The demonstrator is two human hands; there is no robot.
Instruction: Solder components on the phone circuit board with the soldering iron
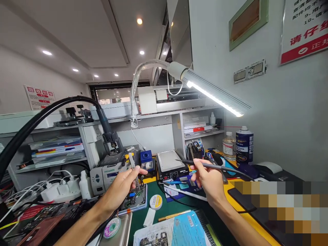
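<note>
My left hand [125, 179] is closed around silver tweezers [131, 160], held upright over an opened device with a green circuit board [139, 198]. The lower ends of the tweezers come down close to the board; contact cannot be made out. In my right hand [208, 177] is a slim dark soldering iron [188, 161], gripped like a pen. Its pointed tip faces left, in front of a small heating plate [167, 160], and its cable trails off to the right. A round yellow-and-white tin [155, 202] lies between my hands on the green mat [151, 188].
A solder spool [112, 228] rests on a metal tray [126, 225] at the front. Near me is a blue-and-white pad [187, 229] bearing a board. A lit lamp [212, 92] hangs overhead. A spray can [244, 147] stands right, a soldering station [105, 177] left.
</note>
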